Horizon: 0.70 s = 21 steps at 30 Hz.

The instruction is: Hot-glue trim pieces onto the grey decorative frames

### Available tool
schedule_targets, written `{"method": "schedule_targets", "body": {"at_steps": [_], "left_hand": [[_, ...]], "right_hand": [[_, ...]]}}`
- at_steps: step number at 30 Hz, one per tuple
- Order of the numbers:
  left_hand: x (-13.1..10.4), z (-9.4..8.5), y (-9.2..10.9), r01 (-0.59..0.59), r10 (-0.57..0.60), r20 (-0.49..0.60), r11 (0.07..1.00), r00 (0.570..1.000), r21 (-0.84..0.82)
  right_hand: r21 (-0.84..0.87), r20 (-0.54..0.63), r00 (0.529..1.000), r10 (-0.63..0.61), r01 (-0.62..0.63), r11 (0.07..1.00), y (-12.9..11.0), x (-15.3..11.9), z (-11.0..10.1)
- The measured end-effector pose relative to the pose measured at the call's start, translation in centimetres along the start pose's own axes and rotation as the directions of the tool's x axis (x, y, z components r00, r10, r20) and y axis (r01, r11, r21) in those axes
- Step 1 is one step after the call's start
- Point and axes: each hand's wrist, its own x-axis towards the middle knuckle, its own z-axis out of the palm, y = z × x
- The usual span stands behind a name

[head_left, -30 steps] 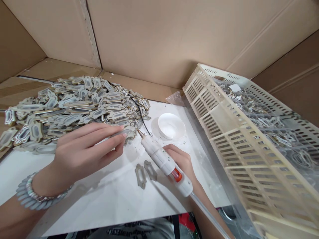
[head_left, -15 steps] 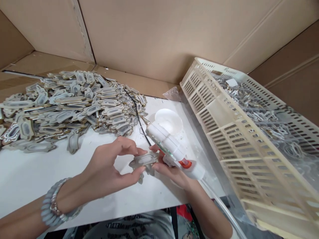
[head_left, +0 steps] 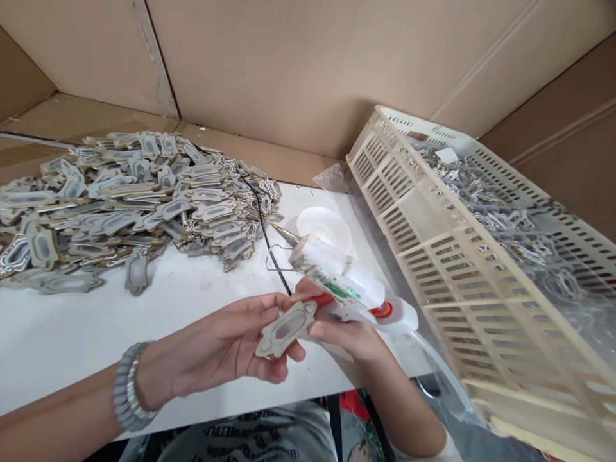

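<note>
My left hand [head_left: 221, 340] has its fingers closed round a small grey frame-shaped plate [head_left: 287, 328] with scalloped ends, tilted with one broad face up. My right hand [head_left: 349, 339] grips a white hot glue gun [head_left: 341, 276] with an orange trigger, its metal nozzle pointing toward the upper left. The right thumb lies at the plate's right end; whether it presses on it I cannot tell. Left of the nozzle, many similar plates form a large pile [head_left: 120, 205] on the white table [head_left: 192, 289].
A white round dish [head_left: 325, 224] sits behind the glue gun. On the right stands a cream plastic crate [head_left: 433, 244] with bagged metal pieces inside. A black cord [head_left: 264, 224] crosses the table by the pile. Cardboard walls [head_left: 269, 70] enclose the back.
The plate has turned from nearly level to a slant, its face more toward me. My left fingers have shifted behind and under it. The glue gun has moved slightly right.
</note>
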Motion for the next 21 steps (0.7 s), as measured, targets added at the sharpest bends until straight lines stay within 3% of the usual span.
{"method": "schedule_targets", "body": {"at_steps": [3,9,13,16,17,19,20,21], "left_hand": [[-0.1,-0.5,-0.3,-0.028,0.031,0.05,0.998,0.998,-0.064],[-0.1,-1.1,-0.9,0.046,-0.028,0.187,0.995,0.982,-0.093],[0.1,-1.0,-0.8,0.02,-0.01,0.175,0.998,0.985,-0.058],[0.0,-0.9,0.7,-0.153,0.151,0.026,0.983,0.988,0.102],[-0.2,-1.0,1.5,-0.226,0.237,-0.03,0.951,0.971,0.212],[-0.6,-1.1,3.0,-0.35,0.457,-0.098,0.786,0.884,0.51],[-1.0,-1.2,3.7,-0.374,0.59,-0.094,0.619,0.802,0.69],[-1.3,-1.2,4.3,-0.362,0.722,-0.05,0.404,0.69,0.84]], "right_hand": [[0.202,0.074,0.997,0.012,-0.027,0.979,-0.4,0.3,0.3],[0.199,0.21,0.976,0.057,-0.1,0.975,-0.3,0.4,0.5],[0.147,0.058,0.995,0.078,-0.086,0.985,0.4,-0.2,0.4],[0.049,-0.069,0.991,0.11,-0.107,0.993,0.4,-0.4,-0.1],[0.008,-0.105,0.988,0.113,-0.113,0.994,0.3,-0.4,-0.3],[-0.051,-0.14,0.984,0.112,-0.12,0.991,0.0,-0.4,-0.6],[-0.068,-0.154,0.982,0.11,-0.122,0.99,-0.1,-0.3,-0.7],[-0.087,-0.165,0.981,0.102,-0.117,0.989,-0.3,-0.3,-0.7]]}}
